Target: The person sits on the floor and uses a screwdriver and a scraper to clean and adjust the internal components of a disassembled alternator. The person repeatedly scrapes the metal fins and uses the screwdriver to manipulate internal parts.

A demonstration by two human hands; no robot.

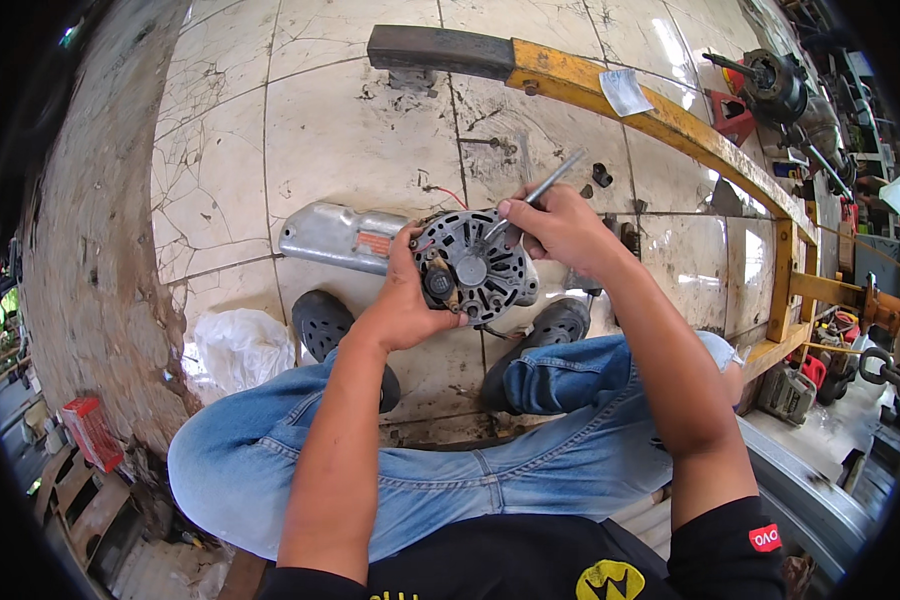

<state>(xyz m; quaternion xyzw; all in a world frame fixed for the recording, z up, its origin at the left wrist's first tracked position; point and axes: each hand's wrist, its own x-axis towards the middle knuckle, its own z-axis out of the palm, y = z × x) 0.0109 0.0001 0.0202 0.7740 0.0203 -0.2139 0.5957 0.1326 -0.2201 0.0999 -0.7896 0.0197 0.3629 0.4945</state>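
A round slotted metal alternator (472, 270) is held up between my knees, its vented end facing me. My left hand (402, 300) grips its left side, with the thumb along the lower rim. In my right hand (560, 228) is a slim metal rod-shaped tool (552, 180), pinched by the fingers and slanting up to the right. The tool's lower end meets the alternator's face near the upper right of the centre hub. Behind the alternator on the left lies a long grey metal cover (338, 236) with an orange label. A thin red wire (452, 194) sticks up behind the alternator.
A yellow and black steel frame (660, 122) arches across the far right. Small dark parts (602, 175) and a bolt (488, 143) lie on the stained tiles (350, 130). A crumpled clear plastic bag (240, 348) sits at left. Machine parts (770, 85) crowd the right edge.
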